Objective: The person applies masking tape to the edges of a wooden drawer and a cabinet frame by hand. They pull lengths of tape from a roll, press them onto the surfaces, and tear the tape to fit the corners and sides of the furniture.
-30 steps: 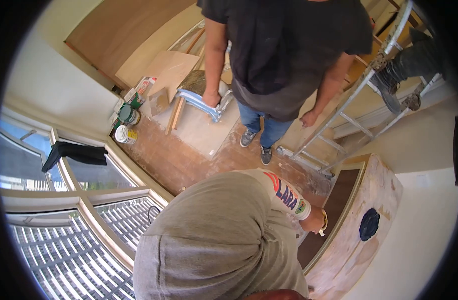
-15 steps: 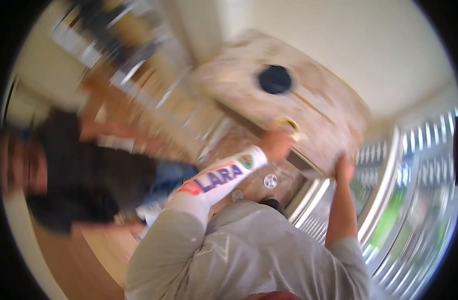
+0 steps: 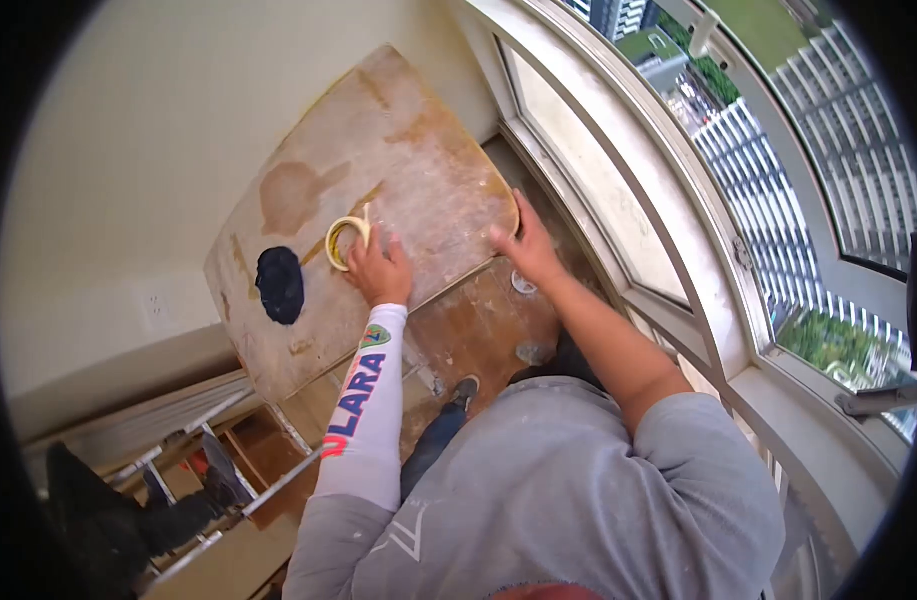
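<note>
My left hand [image 3: 381, 270], in a white printed sleeve, is closed on a roll of masking tape [image 3: 336, 246] at the tabletop's surface. The tabletop [image 3: 419, 180] is worn and stained, with brown patches and yellowish edges. At its right-hand corner my right hand [image 3: 528, 240] grips the edge, thumb on one side; some of its fingers are hidden. A dark blue, rounded cloth-like item [image 3: 280, 286] lies on the surface, left of the tape.
A window [image 3: 619, 190] runs along my right side, with buildings outside. A ladder [image 3: 269, 482] lies or leans at lower left, next to another person's dark-clothed legs [image 3: 129, 520]. A wall [image 3: 169, 150] stands behind the tabletop. Dusty floor [image 3: 469, 320] shows below.
My view has turned left-to-right toward the window, so the tabletop now appears further left and sharper. The tape remains in my left hand, my right hand at the corner.
</note>
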### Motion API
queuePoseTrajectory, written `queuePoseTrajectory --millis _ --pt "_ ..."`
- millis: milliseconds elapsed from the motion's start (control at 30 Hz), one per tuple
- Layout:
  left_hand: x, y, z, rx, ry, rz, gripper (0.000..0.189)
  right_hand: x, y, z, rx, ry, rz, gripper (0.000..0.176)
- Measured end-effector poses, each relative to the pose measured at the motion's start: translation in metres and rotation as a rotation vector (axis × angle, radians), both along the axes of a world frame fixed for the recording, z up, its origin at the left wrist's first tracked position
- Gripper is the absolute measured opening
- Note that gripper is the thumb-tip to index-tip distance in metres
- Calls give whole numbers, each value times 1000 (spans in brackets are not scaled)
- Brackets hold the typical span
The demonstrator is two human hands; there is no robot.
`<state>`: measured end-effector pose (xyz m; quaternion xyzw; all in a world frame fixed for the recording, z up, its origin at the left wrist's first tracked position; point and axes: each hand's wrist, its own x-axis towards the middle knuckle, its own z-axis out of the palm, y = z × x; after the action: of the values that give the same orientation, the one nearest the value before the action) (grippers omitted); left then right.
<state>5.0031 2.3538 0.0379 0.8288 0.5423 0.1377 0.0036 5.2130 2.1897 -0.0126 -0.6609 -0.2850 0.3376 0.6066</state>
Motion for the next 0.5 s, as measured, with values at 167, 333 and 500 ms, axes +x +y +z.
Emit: queuePoseTrajectory --millis 167,333,500 --pt "-5 -5 12 17 -5 -30 48 -40 -28 0 72 -235 -81 114" --pt "-5 -7 10 26 32 -86 48 -34 -23 -21 95 -221 -123 118" --pt "-4 -11 9 21 34 -109 48 -14 -17 -36 99 -131 -57 118"
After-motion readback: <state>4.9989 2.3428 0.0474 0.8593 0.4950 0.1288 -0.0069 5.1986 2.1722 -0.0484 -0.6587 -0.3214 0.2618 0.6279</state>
